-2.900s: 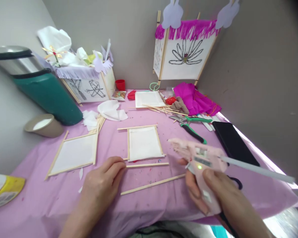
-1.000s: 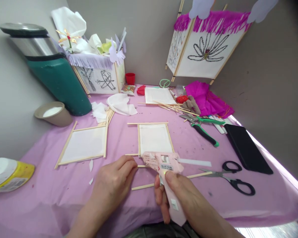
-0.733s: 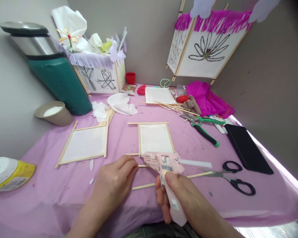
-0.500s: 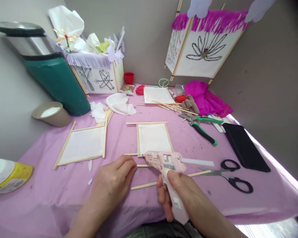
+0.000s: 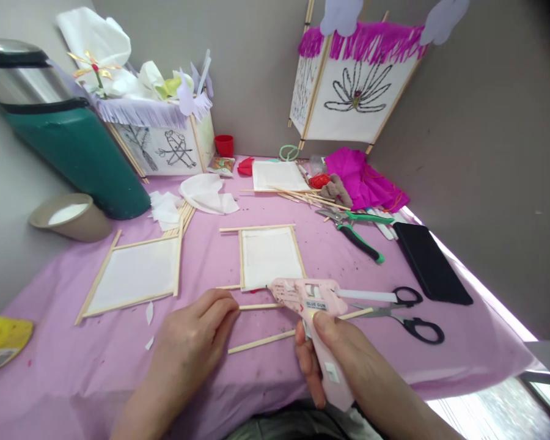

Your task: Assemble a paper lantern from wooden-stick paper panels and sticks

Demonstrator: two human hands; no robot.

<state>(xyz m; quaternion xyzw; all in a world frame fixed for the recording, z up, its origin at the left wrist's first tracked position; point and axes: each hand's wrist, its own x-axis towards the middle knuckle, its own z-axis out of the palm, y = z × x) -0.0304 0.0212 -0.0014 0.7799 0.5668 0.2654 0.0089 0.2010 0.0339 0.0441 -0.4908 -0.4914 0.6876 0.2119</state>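
Note:
My right hand (image 5: 337, 342) is wrapped round the handle of a pale pink glue gun (image 5: 318, 304), with a white glue stick (image 5: 366, 295) sticking out of its back. The nozzle points left at the lower edge of a small white panel (image 5: 270, 253) framed with wooden sticks; whether it touches cannot be seen. My left hand (image 5: 199, 336) pinches the left end of a thin wooden stick (image 5: 259, 307) just below the panel. That stick's right part is hidden behind the gun. Nearer to me lies another wooden stick (image 5: 261, 342), passing under the gun.
Scissors (image 5: 410, 315), green-handled pruning shears (image 5: 355, 235) and a black phone (image 5: 433, 263) lie to the right. At left are another framed panel (image 5: 135, 272), a beige cup (image 5: 71, 217), a yellow-and-white bottle (image 5: 7, 342) and a green flask (image 5: 77, 150). Decorated paper lanterns (image 5: 357, 95) are behind.
The view has turned slightly right, so everything on the table appears further left. The glue gun's nozzle has moved a little right along the panel's lower edge. My left hand keeps its pinch.

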